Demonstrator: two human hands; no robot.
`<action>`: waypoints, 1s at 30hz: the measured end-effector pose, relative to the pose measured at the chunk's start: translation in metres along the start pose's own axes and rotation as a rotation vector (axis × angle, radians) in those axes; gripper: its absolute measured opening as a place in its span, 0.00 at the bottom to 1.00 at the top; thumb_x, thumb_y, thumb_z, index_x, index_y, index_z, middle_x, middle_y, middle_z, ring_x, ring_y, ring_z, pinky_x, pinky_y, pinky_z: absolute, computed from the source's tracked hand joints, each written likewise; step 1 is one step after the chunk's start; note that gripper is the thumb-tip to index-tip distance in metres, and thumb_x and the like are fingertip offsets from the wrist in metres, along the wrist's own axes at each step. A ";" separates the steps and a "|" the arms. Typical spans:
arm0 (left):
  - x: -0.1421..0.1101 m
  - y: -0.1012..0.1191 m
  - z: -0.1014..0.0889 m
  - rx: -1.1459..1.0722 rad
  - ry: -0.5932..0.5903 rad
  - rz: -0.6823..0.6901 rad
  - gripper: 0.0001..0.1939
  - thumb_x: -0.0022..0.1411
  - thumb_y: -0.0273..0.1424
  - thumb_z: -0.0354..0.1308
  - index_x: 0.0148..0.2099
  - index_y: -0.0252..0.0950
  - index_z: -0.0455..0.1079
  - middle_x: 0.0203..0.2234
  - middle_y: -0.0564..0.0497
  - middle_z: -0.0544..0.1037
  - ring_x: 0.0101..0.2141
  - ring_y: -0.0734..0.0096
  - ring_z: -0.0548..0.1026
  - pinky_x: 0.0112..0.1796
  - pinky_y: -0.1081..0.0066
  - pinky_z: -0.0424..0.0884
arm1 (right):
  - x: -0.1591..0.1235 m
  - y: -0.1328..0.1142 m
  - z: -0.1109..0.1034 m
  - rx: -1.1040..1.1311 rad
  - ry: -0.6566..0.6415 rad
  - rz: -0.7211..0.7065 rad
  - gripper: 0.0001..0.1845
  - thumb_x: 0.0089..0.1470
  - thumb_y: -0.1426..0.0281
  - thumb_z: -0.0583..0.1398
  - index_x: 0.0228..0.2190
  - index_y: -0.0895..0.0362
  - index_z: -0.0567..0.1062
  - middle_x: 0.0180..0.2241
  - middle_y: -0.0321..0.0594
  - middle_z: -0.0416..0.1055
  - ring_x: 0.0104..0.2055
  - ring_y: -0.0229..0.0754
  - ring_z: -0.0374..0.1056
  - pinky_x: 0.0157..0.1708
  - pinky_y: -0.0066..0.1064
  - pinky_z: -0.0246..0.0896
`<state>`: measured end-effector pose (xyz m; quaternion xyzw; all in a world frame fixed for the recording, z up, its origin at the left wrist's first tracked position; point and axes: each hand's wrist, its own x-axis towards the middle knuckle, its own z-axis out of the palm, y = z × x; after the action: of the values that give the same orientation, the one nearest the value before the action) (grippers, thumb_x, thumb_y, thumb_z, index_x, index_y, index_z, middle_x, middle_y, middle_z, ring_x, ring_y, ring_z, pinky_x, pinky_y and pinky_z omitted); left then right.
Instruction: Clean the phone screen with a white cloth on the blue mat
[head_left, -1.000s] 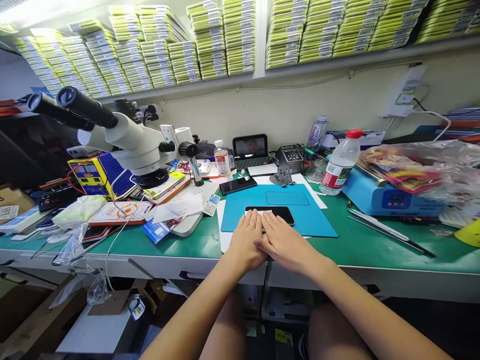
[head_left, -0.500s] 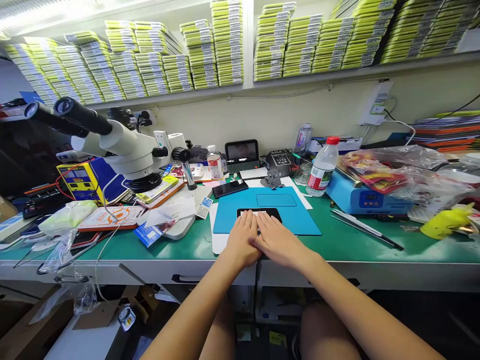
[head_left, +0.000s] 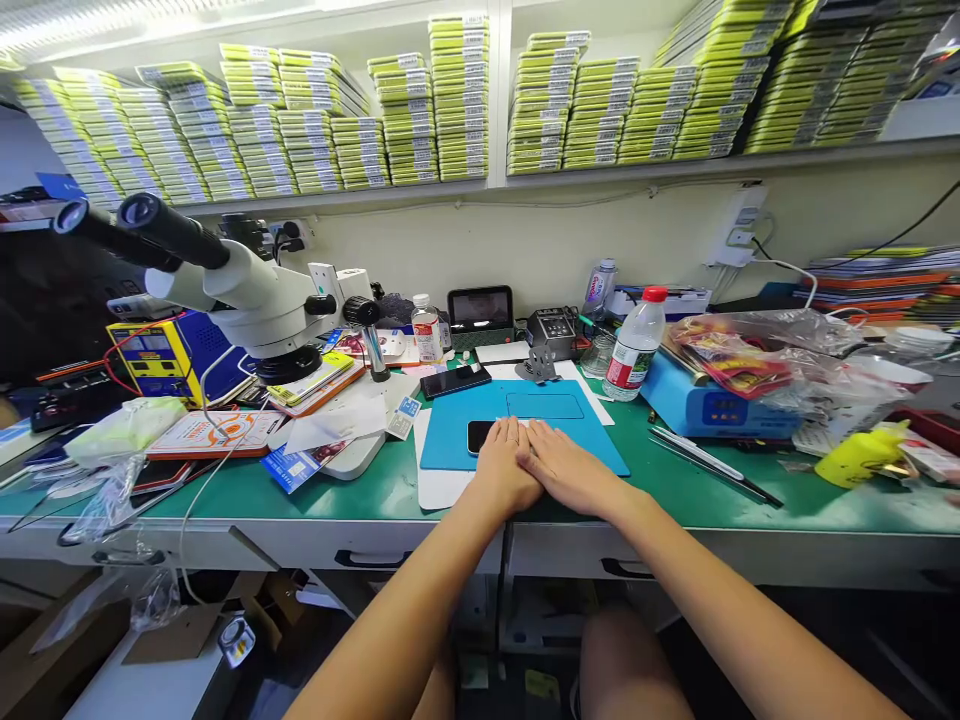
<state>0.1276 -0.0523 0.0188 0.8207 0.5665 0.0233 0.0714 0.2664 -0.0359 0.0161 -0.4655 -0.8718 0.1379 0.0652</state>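
A dark-screened smartphone [head_left: 479,436] lies on a blue mat [head_left: 450,410] at the front of the bench, its left end showing and the rest under my hands. My left hand [head_left: 511,465] rests palm down over the phone, fingers stretched forward. Beside it, my right hand [head_left: 566,465] lies flat with fingers straight, its thumb side touching the left hand. A sliver of white shows at the fingertips, too small to name. Behind the hands, a phone-sized outline is drawn on the mat. Another dark phone [head_left: 455,380] lies at the mat's back left corner.
A microscope [head_left: 259,310] stands at the left. On the right are a red-capped bottle [head_left: 634,345], a blue device [head_left: 697,400] heaped with plastic bags, tweezers [head_left: 712,462] and a yellow bottle [head_left: 859,457]. Shelves overhead hold stacked yellow-green packs [head_left: 460,100].
Both hands have slid to the right along the phone, uncovering more of its left end and covering its right end. The camera view has shifted slightly.
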 end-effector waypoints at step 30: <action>-0.015 -0.003 -0.001 0.069 -0.028 0.069 0.38 0.69 0.40 0.41 0.73 0.19 0.43 0.71 0.32 0.46 0.71 0.50 0.43 0.69 0.55 0.41 | -0.014 -0.012 0.004 -0.089 0.052 -0.003 0.53 0.61 0.38 0.35 0.68 0.68 0.53 0.69 0.59 0.50 0.73 0.59 0.41 0.68 0.56 0.39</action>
<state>0.1197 -0.0649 0.0201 0.8420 0.5371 -0.0052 0.0499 0.2636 -0.0543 0.0157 -0.4700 -0.8758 0.0868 0.0672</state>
